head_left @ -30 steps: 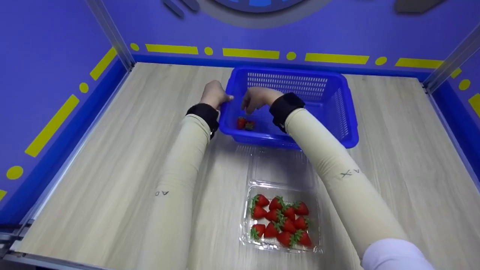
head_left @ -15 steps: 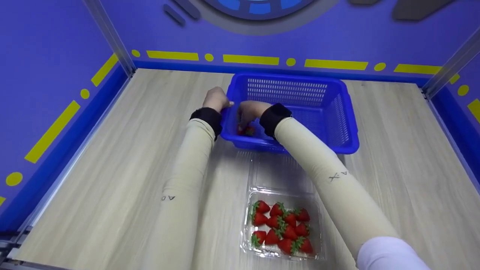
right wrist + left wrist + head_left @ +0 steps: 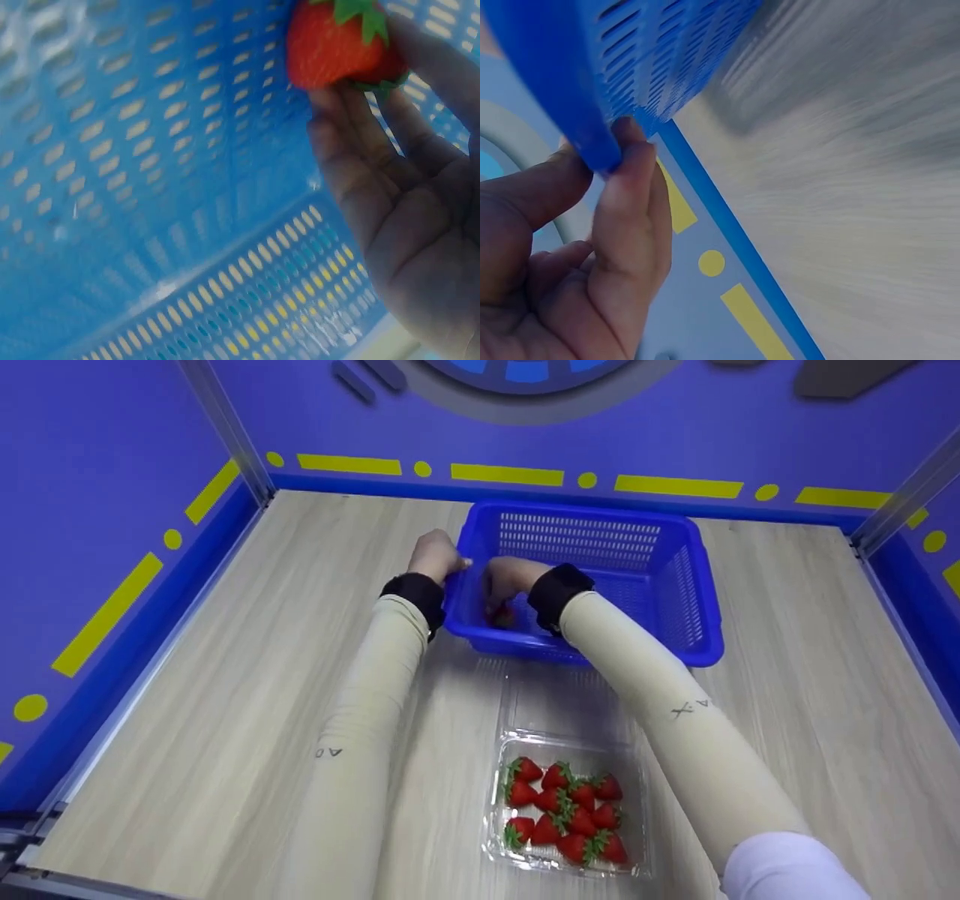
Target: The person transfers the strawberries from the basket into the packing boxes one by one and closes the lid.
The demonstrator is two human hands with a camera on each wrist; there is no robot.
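Observation:
In the head view my left hand [image 3: 436, 556] grips the left rim of a blue plastic basket [image 3: 585, 649]. The left wrist view shows its thumb and fingers pinching the basket's rim [image 3: 555, 90]. My right hand [image 3: 510, 579] reaches down inside the basket's left end. In the right wrist view, that hand's thumb and fingers [image 3: 352, 180] close round a red strawberry with green leaves [image 3: 337, 45]. A second, darker strawberry [image 3: 379, 67] shows partly behind it; which one is pinched is hard to tell. From the head, a strawberry [image 3: 504, 617] shows below the fingers.
An open clear plastic box [image 3: 566, 742] with several strawberries [image 3: 581, 819] lies in front of the basket, its lid [image 3: 559, 701] folded back toward it. Blue panels [image 3: 517, 442] border the wooden table [image 3: 300, 622] at the back and sides.
My right hand has lowered onto the strawberries in the basket, then risen slightly, its fingers now around one. My left hand keeps its grip on the rim. The head view has shifted slightly.

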